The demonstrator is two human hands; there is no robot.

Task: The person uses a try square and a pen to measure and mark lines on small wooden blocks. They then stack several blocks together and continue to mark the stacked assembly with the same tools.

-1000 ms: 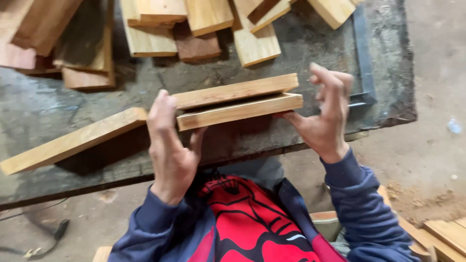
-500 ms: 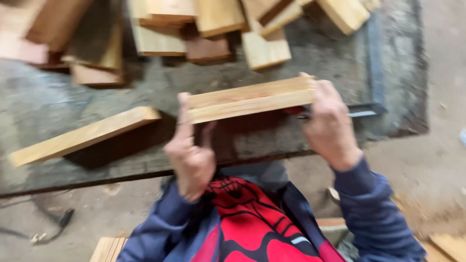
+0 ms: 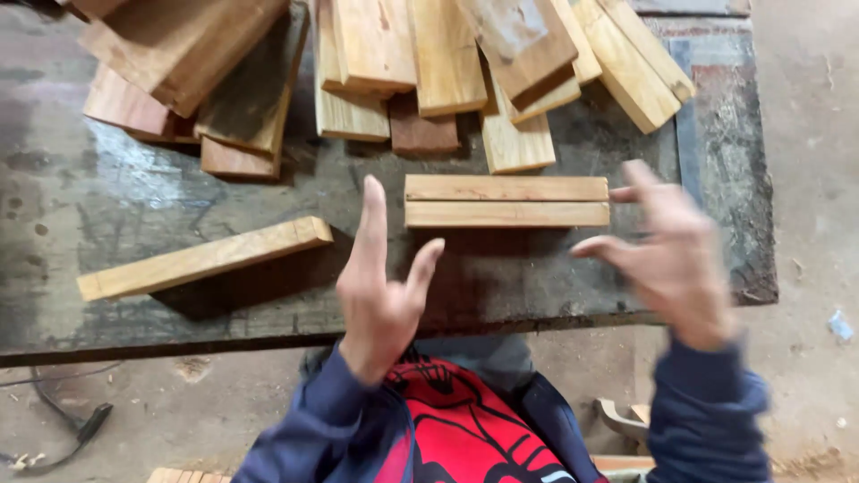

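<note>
- Head view is showing two light wooden strips (image 3: 506,200) lying flat and side by side, long edges touching, on the dark worn workbench (image 3: 107,206).
- Both strips are showing pale yellow grain with square-cut ends; the far strip is carrying a faint reddish streak.
- Left hand (image 3: 380,286) is hovering just off the near left end of the paired strips, fingers spread, gripping nothing.
- Right hand (image 3: 676,255) is hovering just off the right end of the paired strips, fingers loosely spread, empty, and blurring.
- A longer single plank (image 3: 204,258) is lying at an angle left of the paired strips.
- A pile of offcuts (image 3: 403,63) is lying beyond the paired strips, its far side running out of frame.
- No packages, labels or signs are showing.
</note>
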